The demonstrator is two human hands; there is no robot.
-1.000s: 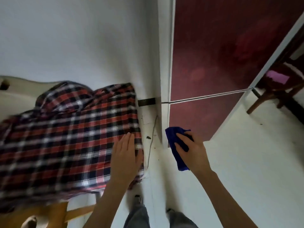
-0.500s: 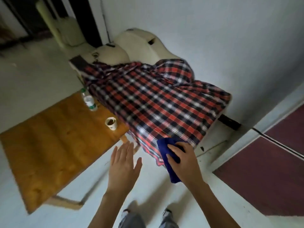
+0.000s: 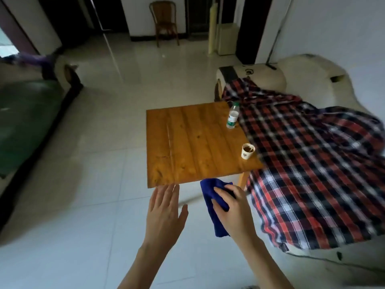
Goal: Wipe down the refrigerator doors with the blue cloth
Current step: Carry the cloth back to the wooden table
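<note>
Obs, head view. R hand (image 3: 234,207) holds blue cloth (image 3: 208,195): fingers curled over the bunched top, thumb side hidden. Cloth's loose tail hangs below the palm, in the air above the tiled floor (image 3: 93,205), touching nothing else. L hand (image 3: 164,209) is flat w/ fingers straight and together, thumb out, holding nothing; fingertips sit just short of the near edge of the wooden table (image 3: 187,142).

Fridge doors: not in view. Gaze is on the room, not on the work surface.

On the table: paper cup (image 3: 248,152) w/ brown contents near the right edge, plastic bottle (image 3: 232,117) upright at the far right corner. Plaid shirt (image 3: 312,163) is draped over a cream sofa (image 3: 302,67) and meets the table's right side, close to both.

Risks (judgement):
- Wiping can't go on while the doors are out of sight; any patch left undone is missed if the cloth gets set down here.
- Both hands are near the table edge. A reach or swing to the right could clip the cup, w/ spill onto table and shirt.
- The hanging tail could drag over the table and pick up dirt, then smear the doors.
- Grip covers the top of the cloth only, so the tail may slip free on a quick turn.
</note>
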